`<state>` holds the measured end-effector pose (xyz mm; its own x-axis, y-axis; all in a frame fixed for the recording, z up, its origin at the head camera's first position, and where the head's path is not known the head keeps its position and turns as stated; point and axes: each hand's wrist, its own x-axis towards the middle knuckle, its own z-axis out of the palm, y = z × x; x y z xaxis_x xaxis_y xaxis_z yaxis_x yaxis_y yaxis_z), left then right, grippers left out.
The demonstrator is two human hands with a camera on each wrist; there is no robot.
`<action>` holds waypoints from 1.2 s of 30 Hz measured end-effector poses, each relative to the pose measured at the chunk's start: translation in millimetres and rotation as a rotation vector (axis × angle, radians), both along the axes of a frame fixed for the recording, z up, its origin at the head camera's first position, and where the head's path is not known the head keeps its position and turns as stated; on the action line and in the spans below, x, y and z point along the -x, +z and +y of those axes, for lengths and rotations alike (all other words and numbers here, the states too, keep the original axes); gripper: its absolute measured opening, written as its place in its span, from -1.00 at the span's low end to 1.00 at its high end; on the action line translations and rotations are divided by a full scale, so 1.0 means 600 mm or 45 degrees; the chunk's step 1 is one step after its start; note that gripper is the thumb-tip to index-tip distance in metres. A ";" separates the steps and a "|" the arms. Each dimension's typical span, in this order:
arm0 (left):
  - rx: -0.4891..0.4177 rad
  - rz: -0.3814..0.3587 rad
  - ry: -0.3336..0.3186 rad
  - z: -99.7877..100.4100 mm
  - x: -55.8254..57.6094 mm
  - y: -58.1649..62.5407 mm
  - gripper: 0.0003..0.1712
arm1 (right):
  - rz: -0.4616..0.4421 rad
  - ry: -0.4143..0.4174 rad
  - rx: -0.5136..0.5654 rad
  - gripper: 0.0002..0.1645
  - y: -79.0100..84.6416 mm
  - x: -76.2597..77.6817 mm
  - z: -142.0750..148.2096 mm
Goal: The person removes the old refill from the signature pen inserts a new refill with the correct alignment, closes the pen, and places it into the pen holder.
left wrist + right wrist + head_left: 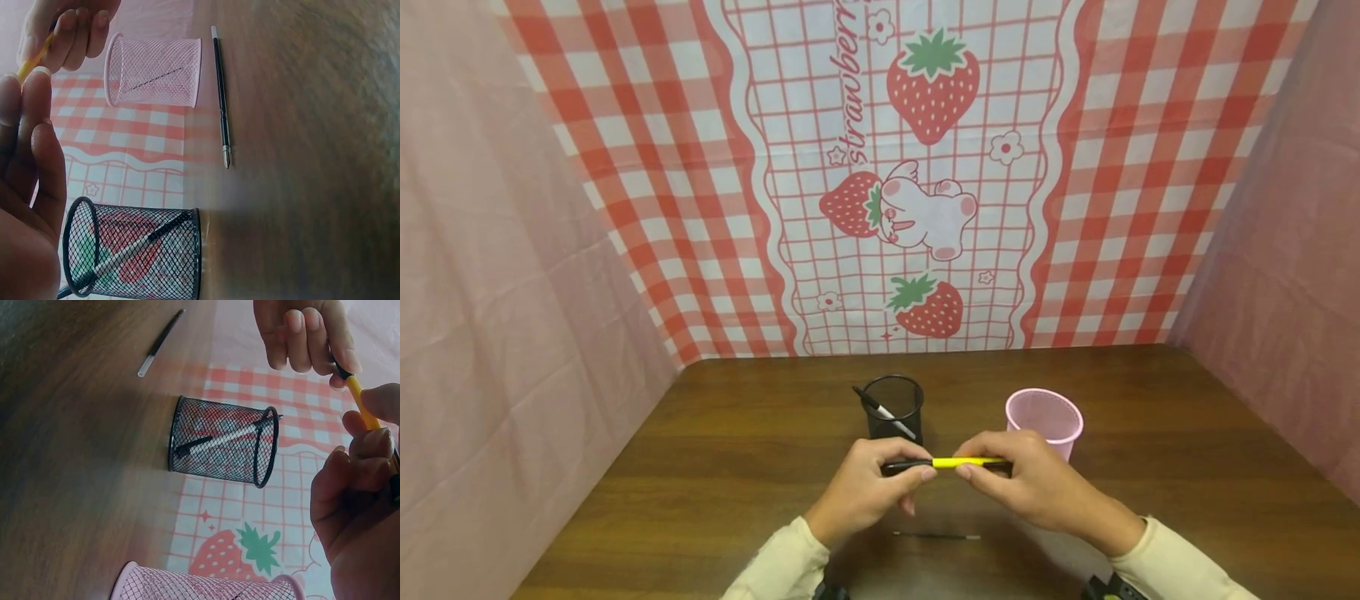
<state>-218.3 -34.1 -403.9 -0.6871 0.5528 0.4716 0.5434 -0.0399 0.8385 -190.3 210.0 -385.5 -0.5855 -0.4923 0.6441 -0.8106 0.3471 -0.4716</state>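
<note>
A yellow-and-black pen [951, 462] is held level between both hands above the table. My left hand [876, 479] pinches its black end with thumb and fingers. Round the yellow part and the other black end, my right hand [1037, 487] grips with thumb and curled fingers. In the right wrist view the yellow barrel [358, 397] shows between the two hands. Below them a thin pen refill [936, 536] lies on the table; its metal tip and pale end show in the left wrist view. Part of each pen end is hidden by the fingers.
Behind the left hand stands a black mesh cup [880, 427] with a black-and-white pen [889, 414] leaning in it. A pink mesh cup [1069, 442] is behind the right hand; something thin and dark shows through its wall. A strawberry-print cloth [1000, 217] hangs at the table's back.
</note>
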 end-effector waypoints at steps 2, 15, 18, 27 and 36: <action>-0.011 0.010 0.008 0.001 -0.001 0.000 -0.84 | -0.030 0.004 0.012 -0.75 0.001 -0.001 0.000; -0.001 0.031 0.084 0.000 -0.017 0.017 -0.92 | 0.032 0.021 0.007 -0.67 -0.008 0.005 0.000; -0.016 0.029 0.061 0.000 -0.011 0.016 -0.91 | 0.058 0.008 -0.012 -0.68 -0.006 0.005 0.002; 0.059 0.053 0.023 -0.010 -0.004 0.025 -0.90 | 0.044 -0.006 -0.031 -0.66 0.000 0.002 -0.002; 0.135 -0.043 0.133 -0.013 0.004 0.012 -0.86 | 0.056 -0.014 0.003 -0.76 -0.007 0.002 -0.006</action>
<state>-220.6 -41.7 -396.5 -0.7578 0.5231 0.3900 0.5114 0.1049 0.8529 -191.4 206.6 -389.8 -0.5623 -0.4844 0.6702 -0.8265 0.3551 -0.4367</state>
